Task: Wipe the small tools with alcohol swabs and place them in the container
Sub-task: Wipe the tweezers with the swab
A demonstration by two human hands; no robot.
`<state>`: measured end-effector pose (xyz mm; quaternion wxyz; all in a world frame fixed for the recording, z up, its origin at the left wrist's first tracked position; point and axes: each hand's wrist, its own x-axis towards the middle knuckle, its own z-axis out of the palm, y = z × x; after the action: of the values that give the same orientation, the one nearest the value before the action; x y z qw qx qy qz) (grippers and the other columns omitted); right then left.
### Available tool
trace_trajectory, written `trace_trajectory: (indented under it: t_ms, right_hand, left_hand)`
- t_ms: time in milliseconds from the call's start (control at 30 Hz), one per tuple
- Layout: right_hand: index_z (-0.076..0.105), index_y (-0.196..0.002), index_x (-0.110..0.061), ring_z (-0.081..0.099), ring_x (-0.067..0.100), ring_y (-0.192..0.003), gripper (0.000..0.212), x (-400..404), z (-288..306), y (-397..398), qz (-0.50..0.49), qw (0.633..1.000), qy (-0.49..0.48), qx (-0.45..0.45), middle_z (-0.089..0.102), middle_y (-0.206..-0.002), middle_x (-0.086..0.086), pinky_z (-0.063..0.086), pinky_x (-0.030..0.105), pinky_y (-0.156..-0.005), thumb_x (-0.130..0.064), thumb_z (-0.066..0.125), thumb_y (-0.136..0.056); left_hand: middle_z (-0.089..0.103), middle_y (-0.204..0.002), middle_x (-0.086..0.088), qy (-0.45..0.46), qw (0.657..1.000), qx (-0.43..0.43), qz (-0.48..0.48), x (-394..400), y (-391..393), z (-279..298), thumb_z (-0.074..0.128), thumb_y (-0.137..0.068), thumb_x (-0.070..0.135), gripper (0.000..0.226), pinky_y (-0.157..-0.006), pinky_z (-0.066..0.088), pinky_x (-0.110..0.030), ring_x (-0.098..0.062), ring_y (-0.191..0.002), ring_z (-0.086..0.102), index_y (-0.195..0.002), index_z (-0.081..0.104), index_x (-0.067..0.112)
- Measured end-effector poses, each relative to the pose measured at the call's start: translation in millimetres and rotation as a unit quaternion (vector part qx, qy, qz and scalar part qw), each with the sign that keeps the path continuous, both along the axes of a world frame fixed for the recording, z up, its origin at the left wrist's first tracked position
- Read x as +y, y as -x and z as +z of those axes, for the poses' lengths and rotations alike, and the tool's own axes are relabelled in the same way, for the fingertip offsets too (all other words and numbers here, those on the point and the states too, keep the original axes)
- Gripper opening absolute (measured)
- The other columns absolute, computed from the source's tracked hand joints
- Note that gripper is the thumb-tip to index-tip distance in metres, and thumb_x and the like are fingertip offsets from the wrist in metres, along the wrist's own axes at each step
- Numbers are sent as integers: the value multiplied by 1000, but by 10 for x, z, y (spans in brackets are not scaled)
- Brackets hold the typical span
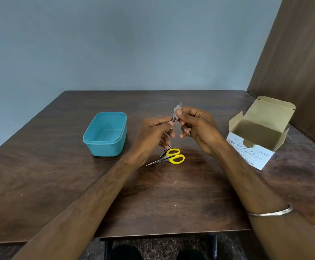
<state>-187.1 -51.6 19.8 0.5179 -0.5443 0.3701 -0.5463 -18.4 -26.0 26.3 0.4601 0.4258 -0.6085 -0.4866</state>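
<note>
Above the middle of the table, my left hand grips a slim metal tool by its lower part, its tip pointing up. My right hand pinches a white alcohol swab around the tool's upper end. Small scissors with yellow handles lie on the table just below my hands. Another thin metal tool lies beside the scissors, partly hidden by my left hand. The teal container stands open to the left with nothing seen inside.
An open cardboard box of alcohol swabs sits at the right of the dark wooden table. A brown wall panel rises at the right, behind the box. My shoes show under the table's front edge.
</note>
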Motion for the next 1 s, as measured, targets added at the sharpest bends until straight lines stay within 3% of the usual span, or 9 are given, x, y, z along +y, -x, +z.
trace_trajectory:
  t_ms: [267,533,767,1000]
  right_hand:
    - [74,-93,-12,37,11,-48,12,6,32,7,-27,998,-4,-49,48,-67,0,50,28,-50,-23,70,-90]
    - [73,-90,-12,39,12,-48,10,42,35,-16,6,1000,8,3,54,-65,-3,51,30,-52,-19,68,-93]
    - [75,-92,-12,38,10,-45,11,23,50,4,-33,998,0,-44,48,-65,-1,50,28,-49,-21,71,-90]
    - [75,-88,-13,39,13,-49,12,20,27,-4,-33,999,14,-5,47,-64,1,50,30,-51,-23,71,-91]
  left_hand:
    - [62,-67,-5,-20,1000,3,-24,15,-20,39,53,-99,15,25,-53,53,-30,-18,-53,54,-114,72,14]
    - [61,-61,-2,-38,999,25,-20,8,-39,32,52,-99,16,25,-49,50,-28,-17,-49,52,-111,73,12]
    - [55,-60,-1,-58,997,29,-48,7,-33,24,50,-100,18,26,-51,51,-31,-17,-48,48,-108,74,12]
    - [64,-64,-4,-1,1000,-8,-4,-4,-22,12,67,-92,25,21,-49,50,-29,-14,-46,52,-111,64,15]
